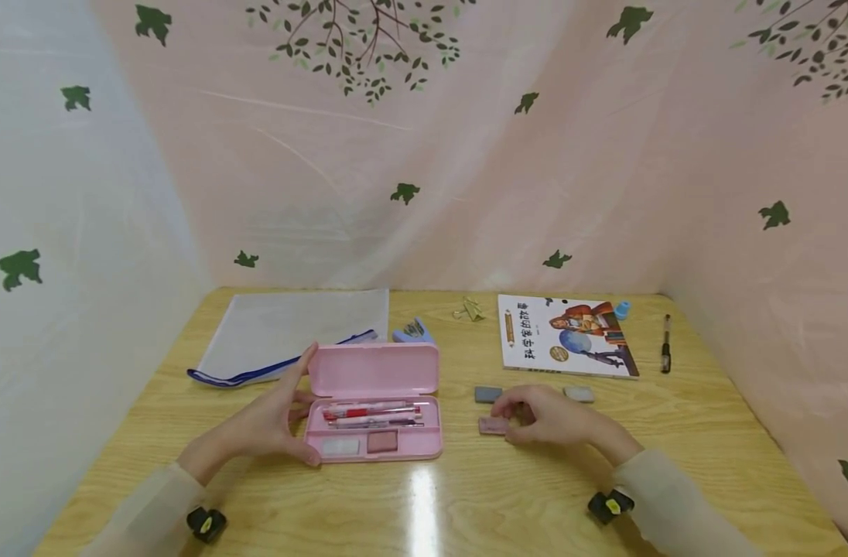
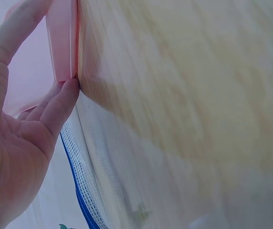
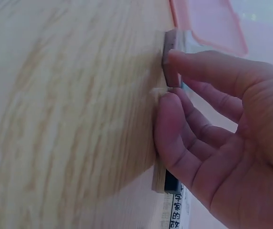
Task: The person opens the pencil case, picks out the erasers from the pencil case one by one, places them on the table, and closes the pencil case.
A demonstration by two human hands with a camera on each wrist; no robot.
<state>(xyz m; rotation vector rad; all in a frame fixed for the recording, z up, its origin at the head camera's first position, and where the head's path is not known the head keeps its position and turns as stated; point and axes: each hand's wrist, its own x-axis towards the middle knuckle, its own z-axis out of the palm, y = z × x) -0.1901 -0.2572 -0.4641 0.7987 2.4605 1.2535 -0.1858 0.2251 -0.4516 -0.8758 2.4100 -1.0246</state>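
An open pink pencil case lies on the table with its lid raised. Several pens fill its back compartment; a white eraser and a dusky pink eraser lie in front. My left hand holds the case's left side, thumb at the front corner and a finger up at the lid. To the right of the case, my right hand pinches a pink eraser by its right end, low at the tabletop. Just behind is a grey eraser. Another pale eraser sits behind the right hand.
A clear zip pouch with blue trim lies at back left. Behind the case are a blue stapler and a gold binder clip. A book, a small blue object and a black pen occupy the back right.
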